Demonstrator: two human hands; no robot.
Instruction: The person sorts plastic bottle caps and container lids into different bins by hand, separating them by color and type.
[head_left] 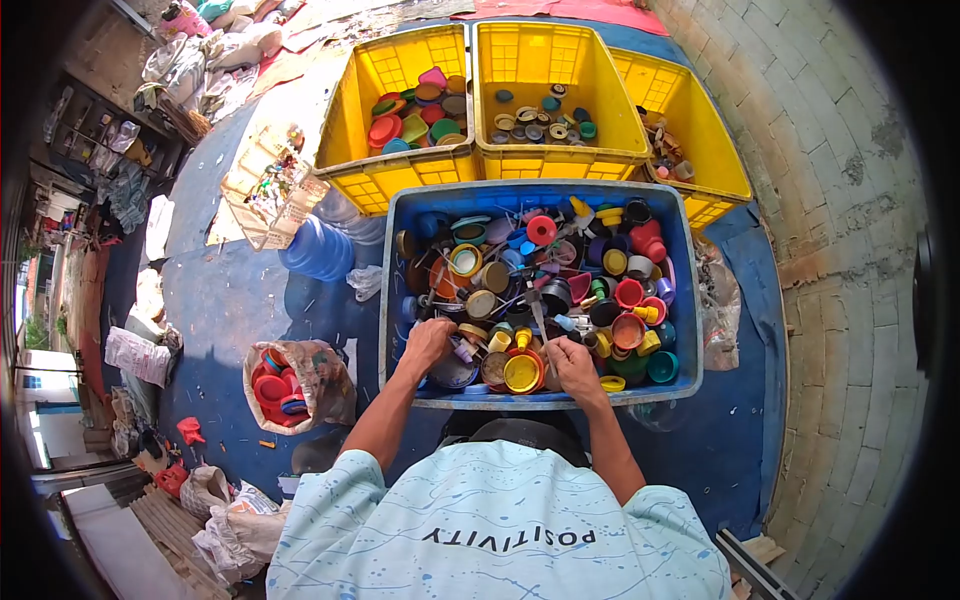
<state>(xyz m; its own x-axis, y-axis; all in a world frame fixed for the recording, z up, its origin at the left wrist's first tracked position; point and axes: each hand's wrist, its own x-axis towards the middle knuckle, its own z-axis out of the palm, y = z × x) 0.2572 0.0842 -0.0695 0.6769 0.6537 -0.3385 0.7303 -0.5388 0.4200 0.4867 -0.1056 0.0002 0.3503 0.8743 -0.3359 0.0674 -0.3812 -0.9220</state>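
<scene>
Blade (pixel 539 316) in right hand (pixel 573 366), long axis forward, tip slightly left

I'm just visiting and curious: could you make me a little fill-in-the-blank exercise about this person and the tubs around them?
1. The bin right in front of the person is coloured ____.
2. Yellow crates standing behind it number ____.
3. The hand gripping the long tool is the person's ____ one.
4. The shirt bears the word ____.

Missing words: blue; three; right; POSITIVITY.
</scene>
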